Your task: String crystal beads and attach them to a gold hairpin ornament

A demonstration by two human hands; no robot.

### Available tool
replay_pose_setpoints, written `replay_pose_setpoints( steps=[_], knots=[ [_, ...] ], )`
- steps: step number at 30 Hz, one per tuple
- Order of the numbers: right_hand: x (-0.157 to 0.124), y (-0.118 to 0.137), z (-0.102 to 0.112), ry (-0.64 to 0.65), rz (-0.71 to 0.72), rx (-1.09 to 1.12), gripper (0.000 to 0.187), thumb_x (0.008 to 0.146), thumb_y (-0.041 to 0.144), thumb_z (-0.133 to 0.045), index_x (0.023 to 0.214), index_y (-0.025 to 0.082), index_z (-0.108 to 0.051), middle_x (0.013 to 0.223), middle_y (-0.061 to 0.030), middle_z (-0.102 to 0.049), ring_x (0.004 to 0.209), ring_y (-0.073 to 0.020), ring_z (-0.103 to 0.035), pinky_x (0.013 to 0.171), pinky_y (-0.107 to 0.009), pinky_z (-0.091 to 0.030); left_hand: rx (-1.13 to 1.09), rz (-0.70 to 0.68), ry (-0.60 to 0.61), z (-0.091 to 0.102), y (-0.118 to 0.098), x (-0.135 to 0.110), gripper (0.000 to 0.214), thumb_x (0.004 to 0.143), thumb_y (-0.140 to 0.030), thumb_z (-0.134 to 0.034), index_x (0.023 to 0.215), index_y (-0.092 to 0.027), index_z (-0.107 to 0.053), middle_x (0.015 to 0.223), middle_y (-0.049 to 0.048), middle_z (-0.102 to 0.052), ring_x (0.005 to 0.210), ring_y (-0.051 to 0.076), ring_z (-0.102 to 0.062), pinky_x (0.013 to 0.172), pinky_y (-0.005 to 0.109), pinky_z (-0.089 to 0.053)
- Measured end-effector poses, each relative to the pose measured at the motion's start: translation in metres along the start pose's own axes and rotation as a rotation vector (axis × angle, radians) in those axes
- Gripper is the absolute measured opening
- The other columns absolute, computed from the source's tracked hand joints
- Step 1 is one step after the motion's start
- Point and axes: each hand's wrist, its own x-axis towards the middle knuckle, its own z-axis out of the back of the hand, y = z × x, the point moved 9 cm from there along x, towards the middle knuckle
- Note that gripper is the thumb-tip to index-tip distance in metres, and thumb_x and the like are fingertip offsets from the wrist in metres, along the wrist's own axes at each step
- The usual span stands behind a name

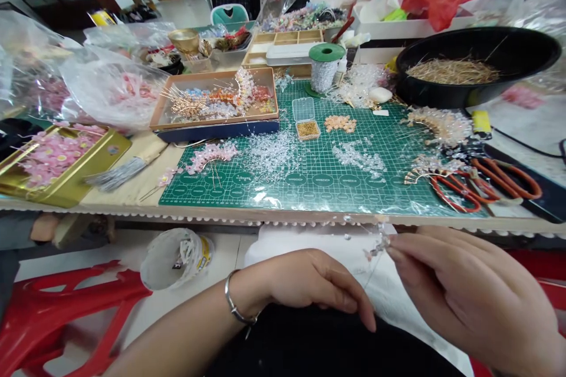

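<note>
My right hand [464, 288] pinches a small sprig of clear beads on fine wire [378, 245] between thumb and fingertips, just below the table edge. My left hand [313, 285], with a silver bangle [236, 298] on the wrist, rests curled close by with nothing visible in it. A thin wire from the sprig [370, 271] hangs down towards those fingers. A white cloth [309, 247] lies across my lap under both hands. Beyond them, a green cutting mat [309, 194] carries loose clear beads [270, 156] and a pink beaded spray [210, 156].
A cardboard tray [212, 78] of gold-wired beadwork, a silver wire spool [325, 68], a black basin [424, 91] of gold wire and orange-handled scissors [486, 182] stand on the table. A gold tin [106, 168] sits left. A plastic tub [177, 259] and red chair [66, 312] are below.
</note>
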Motion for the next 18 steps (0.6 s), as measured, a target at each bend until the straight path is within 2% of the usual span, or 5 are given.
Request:
replay_pose_setpoints(
  steps=[7, 10, 13, 16, 18],
  knots=[
    [-0.003, -0.015, 0.003, -0.090, -0.145, -0.032, 0.011, 0.099, 0.020, -0.048, 0.100, 0.020, -0.059, 0.079, -0.0069, -0.071, 0.068, -0.0225, -0.068, 0.062, -0.033, -0.047, -0.147, -0.161, -0.129, 0.001, -0.013, -0.027, 0.027, 0.093, -0.035, -0.062, 0.084, -0.014, -0.076, 0.064, -0.0031, -0.052, 0.055, 0.008, -0.034, 0.054, 0.023, -0.028],
    [-0.006, -0.016, -0.001, -0.119, -0.239, 0.022, 0.008, 0.099, 0.023, -0.051, 0.100, 0.023, -0.059, 0.082, -0.0038, -0.071, 0.072, -0.0212, -0.067, 0.066, -0.031, -0.047, -0.091, -0.134, -0.121, -0.007, -0.009, -0.025, 0.028, 0.094, -0.038, -0.060, 0.087, -0.016, -0.076, 0.077, 0.0000, -0.062, 0.064, 0.009, -0.046, 0.064, 0.021, -0.037],
    [-0.009, -0.029, -0.012, -0.086, -0.438, 0.271, 0.007, 0.099, 0.028, -0.054, 0.094, 0.027, -0.060, 0.079, 0.0013, -0.066, 0.068, -0.0169, -0.062, 0.059, -0.027, -0.046, 0.020, -0.080, -0.261, 0.005, 0.002, -0.017, 0.024, 0.092, -0.035, -0.060, 0.089, -0.018, -0.076, 0.081, 0.0000, -0.066, 0.071, 0.011, -0.052, 0.071, 0.022, -0.040],
    [-0.016, -0.044, -0.028, -0.042, -0.640, 0.643, 0.015, 0.100, 0.037, -0.055, 0.090, 0.027, -0.061, 0.065, 0.0047, -0.052, 0.054, -0.0138, -0.048, 0.046, -0.024, -0.037, 0.050, -0.020, -0.469, 0.028, 0.013, -0.016, 0.025, 0.092, -0.035, -0.058, 0.093, -0.018, -0.076, 0.068, -0.0028, -0.058, 0.058, 0.009, -0.040, 0.058, 0.022, -0.033],
    [-0.021, -0.048, -0.030, -0.059, -0.701, 0.763, 0.019, 0.099, 0.042, -0.057, 0.088, 0.027, -0.062, 0.062, 0.0050, -0.048, 0.051, -0.0133, -0.043, 0.044, -0.024, -0.035, 0.075, -0.005, -0.481, 0.033, 0.014, -0.018, 0.027, 0.093, -0.036, -0.057, 0.095, -0.018, -0.076, 0.068, -0.0028, -0.058, 0.056, 0.009, -0.039, 0.055, 0.021, -0.032]
  ],
)
